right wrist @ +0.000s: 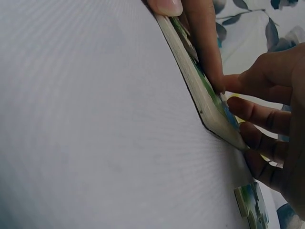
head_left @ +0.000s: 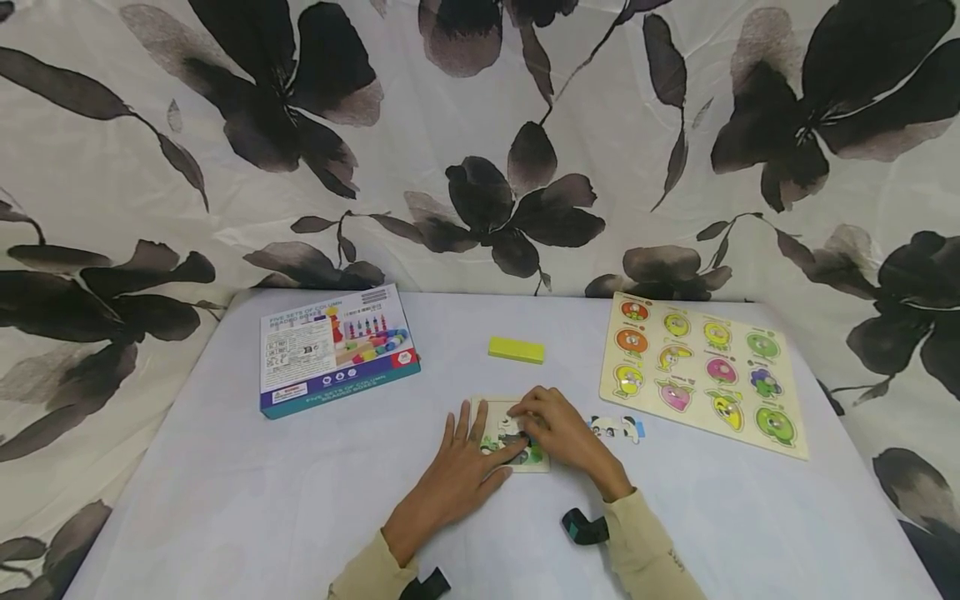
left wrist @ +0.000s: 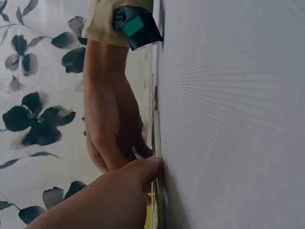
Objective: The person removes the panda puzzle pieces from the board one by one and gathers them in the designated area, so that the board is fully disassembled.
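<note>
A small wooden puzzle board (head_left: 538,465) with a green, white and grey picture lies on the table before me. My left hand (head_left: 457,467) rests across its left side, fingers spread, the index finger reaching over the picture. In the left wrist view its thumb (left wrist: 150,167) lies along the board's near edge. My right hand (head_left: 558,429) is over the upper right part, bent fingertips on the picture beside the left index finger; whether they pinch a piece I cannot tell. A loose panda-face puzzle piece (head_left: 617,428) lies just right of the right hand.
A yellow block (head_left: 516,350) lies beyond the board. At the back left is a beaded-boxes carton (head_left: 337,350); at the right, a large fruit puzzle board (head_left: 654,342). Black wrist cameras (head_left: 583,527) sit at both sleeves. Floral cloth hangs behind the white-covered table (head_left: 247,500).
</note>
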`<action>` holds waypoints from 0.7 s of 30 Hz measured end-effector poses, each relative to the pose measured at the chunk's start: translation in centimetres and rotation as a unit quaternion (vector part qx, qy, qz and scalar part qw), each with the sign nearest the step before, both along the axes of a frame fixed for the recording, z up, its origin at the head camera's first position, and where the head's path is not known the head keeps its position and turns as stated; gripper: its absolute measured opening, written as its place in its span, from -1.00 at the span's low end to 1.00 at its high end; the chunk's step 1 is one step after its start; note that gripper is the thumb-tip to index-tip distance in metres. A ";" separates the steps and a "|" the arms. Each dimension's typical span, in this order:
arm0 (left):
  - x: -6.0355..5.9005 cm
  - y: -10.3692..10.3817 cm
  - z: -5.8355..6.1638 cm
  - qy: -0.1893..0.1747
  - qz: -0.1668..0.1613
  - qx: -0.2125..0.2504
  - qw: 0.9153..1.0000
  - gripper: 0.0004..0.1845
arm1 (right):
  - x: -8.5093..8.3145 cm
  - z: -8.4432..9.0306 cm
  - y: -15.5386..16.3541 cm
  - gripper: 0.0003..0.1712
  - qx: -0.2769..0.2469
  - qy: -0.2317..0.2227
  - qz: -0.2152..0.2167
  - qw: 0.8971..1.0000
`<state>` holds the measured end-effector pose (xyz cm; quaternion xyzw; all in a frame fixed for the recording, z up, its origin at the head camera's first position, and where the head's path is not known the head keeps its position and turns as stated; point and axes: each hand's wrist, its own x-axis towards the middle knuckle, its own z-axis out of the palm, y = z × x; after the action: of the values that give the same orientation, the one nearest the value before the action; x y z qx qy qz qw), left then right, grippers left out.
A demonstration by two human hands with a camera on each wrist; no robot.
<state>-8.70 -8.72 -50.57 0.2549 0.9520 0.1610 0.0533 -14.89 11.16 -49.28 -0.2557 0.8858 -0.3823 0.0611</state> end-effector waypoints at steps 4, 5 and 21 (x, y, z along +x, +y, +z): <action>0.0 0.0 0.1 -0.006 0.001 -0.004 1.000 -0.55 | 0.1 0.1 -0.1 -0.78 -0.003 -0.003 0.000 1.000; 0.0 0.0 0.1 -0.007 0.001 -0.004 1.000 -0.55 | 0.1 0.1 -0.1 -0.78 -0.005 -0.003 -0.001 1.000; 0.0 -0.1 -0.1 -0.003 -0.003 -0.006 1.000 -0.54 | 0.0 0.3 0.2 -0.78 -0.047 -0.042 0.002 0.998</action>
<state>-8.65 -8.78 -50.66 0.2568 0.9520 0.1562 0.0584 -14.90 11.38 -49.00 -0.2438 0.8630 -0.4339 0.0871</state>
